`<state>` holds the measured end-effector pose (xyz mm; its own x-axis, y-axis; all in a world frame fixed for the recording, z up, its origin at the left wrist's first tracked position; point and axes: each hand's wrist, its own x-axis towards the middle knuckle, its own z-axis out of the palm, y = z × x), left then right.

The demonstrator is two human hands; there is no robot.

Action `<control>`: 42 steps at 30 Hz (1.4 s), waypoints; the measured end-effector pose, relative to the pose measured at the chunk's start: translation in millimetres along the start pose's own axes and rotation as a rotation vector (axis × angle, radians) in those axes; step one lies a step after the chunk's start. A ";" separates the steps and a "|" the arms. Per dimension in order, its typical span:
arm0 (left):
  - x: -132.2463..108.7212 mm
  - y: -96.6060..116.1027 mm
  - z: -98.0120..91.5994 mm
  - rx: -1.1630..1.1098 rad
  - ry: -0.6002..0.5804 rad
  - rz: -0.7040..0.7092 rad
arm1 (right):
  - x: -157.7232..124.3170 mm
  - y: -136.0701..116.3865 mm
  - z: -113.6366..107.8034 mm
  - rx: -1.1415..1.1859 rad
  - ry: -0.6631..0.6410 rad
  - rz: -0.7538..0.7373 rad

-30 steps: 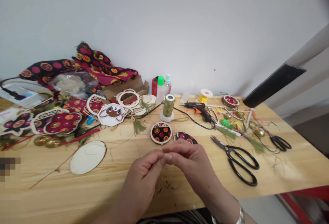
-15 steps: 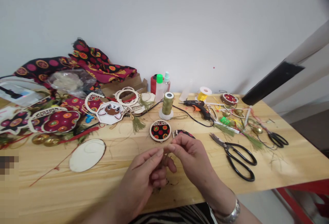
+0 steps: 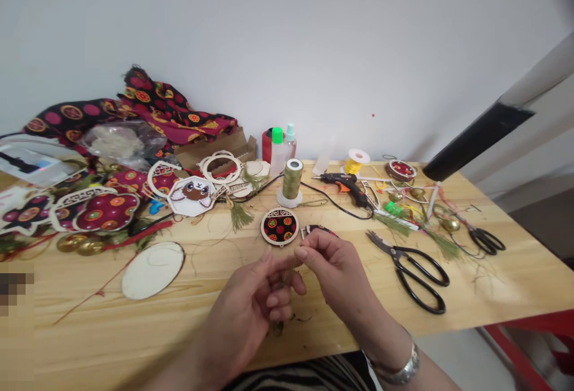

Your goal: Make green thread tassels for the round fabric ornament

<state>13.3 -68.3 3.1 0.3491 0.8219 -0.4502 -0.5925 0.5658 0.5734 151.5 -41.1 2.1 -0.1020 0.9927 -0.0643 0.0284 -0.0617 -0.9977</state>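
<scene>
My left hand (image 3: 251,298) is over the front of the table with its fingers curled and its index finger reaching toward the other hand. Thumb and forefinger of my right hand (image 3: 336,274) are pinched at that left fingertip. Whatever the fingers hold is too thin and too covered to make out. Just beyond the hands lies a round wooden-framed ornament (image 3: 280,227) with patterned fabric. A second patterned piece (image 3: 320,231) is partly hidden behind my right hand. Behind the round ornament stands a spool of olive thread (image 3: 293,182).
Large black-handled scissors (image 3: 410,268) lie right of my hands, smaller scissors (image 3: 487,240) farther right. A glue gun (image 3: 345,186) and yellow cord spool (image 3: 356,164) sit behind. At left are a white oval piece (image 3: 153,270), a sheep-face piece (image 3: 192,195) and patterned cloth (image 3: 179,107).
My left thumb has drawn back from the pinch point, and the left index finger now reaches to my right fingertips. The right hand stays pinched in nearly the same place.
</scene>
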 end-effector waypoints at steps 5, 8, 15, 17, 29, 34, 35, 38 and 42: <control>-0.5 1.6 -0.2 0.069 0.006 0.029 | -0.4 -1.0 0.8 0.057 -0.008 0.019; 0.6 1.5 0.5 0.140 0.029 0.047 | -1.3 -4.9 2.2 0.122 -0.046 0.036; -0.3 -3.0 0.2 0.351 0.050 0.102 | -2.4 -2.0 4.5 0.167 -0.065 0.058; -0.8 -3.7 -0.8 0.390 0.049 0.124 | -2.5 1.7 4.4 0.161 -0.067 0.065; -1.1 -2.9 -1.0 0.516 0.106 0.134 | -3.0 1.9 1.9 0.118 -0.065 0.087; -1.2 -4.7 -3.7 0.561 0.110 0.148 | -3.3 0.2 -1.1 0.159 -0.136 0.108; -1.1 -5.3 -4.5 0.568 0.109 0.150 | -3.3 -0.1 -1.3 0.149 -0.133 0.120; -0.8 -6.9 -6.2 0.560 0.099 0.135 | -3.6 0.0 -1.1 0.099 -0.113 0.101; -1.6 -4.5 -3.6 0.409 0.089 0.068 | -4.9 3.8 -0.5 -0.030 -0.053 -0.073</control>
<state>12.7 -72.4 -1.2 0.2443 0.8595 -0.4490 -0.2690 0.5050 0.8202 152.6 -46.2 -1.4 -0.1576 0.9875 0.0071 0.0487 0.0149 -0.9987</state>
